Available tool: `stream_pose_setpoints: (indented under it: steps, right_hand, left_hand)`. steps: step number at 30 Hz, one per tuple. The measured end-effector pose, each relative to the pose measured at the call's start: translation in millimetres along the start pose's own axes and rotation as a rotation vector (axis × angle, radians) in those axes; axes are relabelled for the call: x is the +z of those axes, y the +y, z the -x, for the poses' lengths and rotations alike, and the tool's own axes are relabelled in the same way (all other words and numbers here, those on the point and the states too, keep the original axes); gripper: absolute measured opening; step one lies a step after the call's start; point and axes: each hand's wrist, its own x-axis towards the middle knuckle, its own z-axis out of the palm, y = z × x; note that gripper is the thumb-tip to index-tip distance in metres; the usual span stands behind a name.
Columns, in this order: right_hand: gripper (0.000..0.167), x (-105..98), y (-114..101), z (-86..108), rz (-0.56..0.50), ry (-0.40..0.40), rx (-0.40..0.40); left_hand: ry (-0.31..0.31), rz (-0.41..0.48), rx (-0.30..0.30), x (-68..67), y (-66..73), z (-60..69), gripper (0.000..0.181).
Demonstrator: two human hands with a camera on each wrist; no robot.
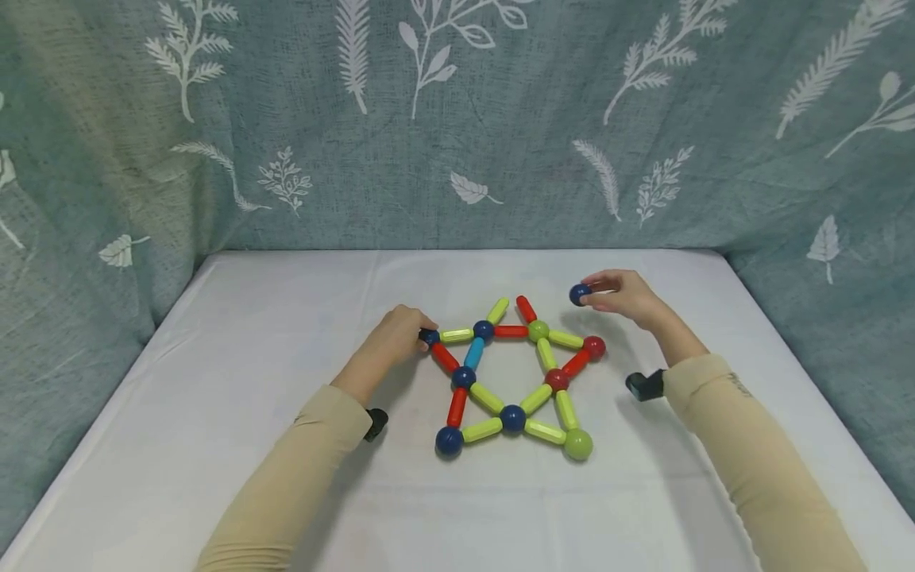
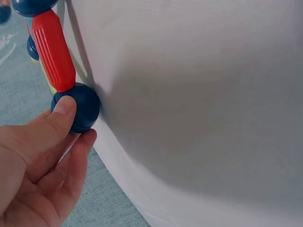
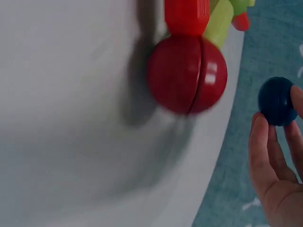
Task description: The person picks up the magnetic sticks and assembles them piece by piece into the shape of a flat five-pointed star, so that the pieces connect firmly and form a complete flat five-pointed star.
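A flat star-like frame of coloured rods and balls lies on the white table. My left hand (image 1: 393, 338) pinches the blue ball (image 2: 85, 111) at the frame's left corner between thumb and fingers; a red rod (image 2: 53, 52) joins that ball. Above the table, beyond the frame's right side, my right hand (image 1: 623, 297) holds a loose blue ball (image 1: 580, 295) in its fingertips. At the frame's far side, a yellow-green rod (image 1: 498, 310) and a red rod (image 1: 526, 308) each have one free end. A red ball (image 3: 187, 74) forms the right corner, near my right hand.
Two near corners are a blue ball (image 1: 449, 442) and a green ball (image 1: 578, 445). The white cloth-covered table (image 1: 236, 381) extends around the frame. Behind it hangs a teal curtain (image 1: 529, 206) with white leaf prints. A black wrist device (image 1: 646, 386) sits at the right cuff.
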Motion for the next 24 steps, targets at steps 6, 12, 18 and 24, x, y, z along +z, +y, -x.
stream_pose_setpoints:
  steps: [6, 12, 18, 24]
  right_hand:
    - [0.043, 28, -28, -38.4, 0.007, -0.03, 0.04]
    - [0.039, 49, -51, -57.5, 0.045, -0.033, 0.058]
    - [0.037, 63, -62, -65.5, 0.048, -0.061, 0.095]
    - [0.036, 69, -65, -67.0, 0.096, -0.115, 0.115]
  left_hand:
    - [0.002, -0.002, 0.0, 0.9, -1.0, -1.1, 0.036]
    - [0.011, 0.0, 0.0, 1.9, -2.5, -0.6, 0.035]
    - [0.008, 0.017, 0.004, 1.6, -1.7, 0.6, 0.035]
    - [0.015, 0.017, -0.004, 2.2, -1.8, 1.2, 0.036]
